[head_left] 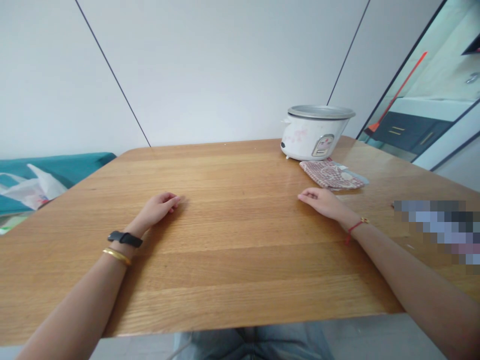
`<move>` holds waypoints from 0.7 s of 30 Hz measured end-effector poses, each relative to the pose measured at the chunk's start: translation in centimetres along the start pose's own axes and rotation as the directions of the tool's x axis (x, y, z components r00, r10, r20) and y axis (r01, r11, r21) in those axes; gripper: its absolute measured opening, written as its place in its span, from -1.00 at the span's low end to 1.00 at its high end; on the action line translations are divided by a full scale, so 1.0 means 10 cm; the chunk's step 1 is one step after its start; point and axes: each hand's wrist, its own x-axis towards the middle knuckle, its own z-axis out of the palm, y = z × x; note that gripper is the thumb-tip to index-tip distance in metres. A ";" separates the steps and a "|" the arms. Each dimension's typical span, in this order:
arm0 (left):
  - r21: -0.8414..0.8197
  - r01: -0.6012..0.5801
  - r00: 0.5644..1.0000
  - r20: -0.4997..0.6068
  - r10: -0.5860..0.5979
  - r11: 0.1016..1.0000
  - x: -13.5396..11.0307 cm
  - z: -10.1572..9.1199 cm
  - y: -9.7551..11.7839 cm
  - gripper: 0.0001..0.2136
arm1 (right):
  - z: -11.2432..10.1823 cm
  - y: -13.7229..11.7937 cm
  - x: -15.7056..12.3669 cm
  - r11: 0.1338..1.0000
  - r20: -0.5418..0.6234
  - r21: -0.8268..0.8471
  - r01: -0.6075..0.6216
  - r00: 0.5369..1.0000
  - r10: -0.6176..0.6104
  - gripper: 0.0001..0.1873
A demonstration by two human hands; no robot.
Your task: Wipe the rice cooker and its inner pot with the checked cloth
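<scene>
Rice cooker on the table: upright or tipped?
Upright. The rice cooker stands with its base flat on the table, just behind the cloth, with its metal rim on top.

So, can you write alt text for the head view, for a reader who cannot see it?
Two bare hands rest on a wooden table: the left hand with a black band and gold bangle at its wrist, the right hand with a red string. Beyond the right hand are a patterned cloth and a white rice cooker.

We see a white metal-lidded rice cooker (314, 132), a white plastic bag (32, 190) on a teal sofa (75, 167), and an orange-handled broom (397, 92).
</scene>
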 end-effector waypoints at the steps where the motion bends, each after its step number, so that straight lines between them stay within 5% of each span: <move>1: -0.001 -0.002 1.000 0.000 0.002 1.000 0.00 0.00 0.00 -0.58 | 0.00 0.00 0.00 1.000 0.000 -0.001 0.001 1.000 -0.001 -0.55; 21: 0.055 0.020 1.000 -0.012 -0.019 0.998 0.04 0.00 -0.05 -0.55 | 0.00 0.01 0.01 1.000 0.010 -0.019 0.004 1.000 -0.004 -0.54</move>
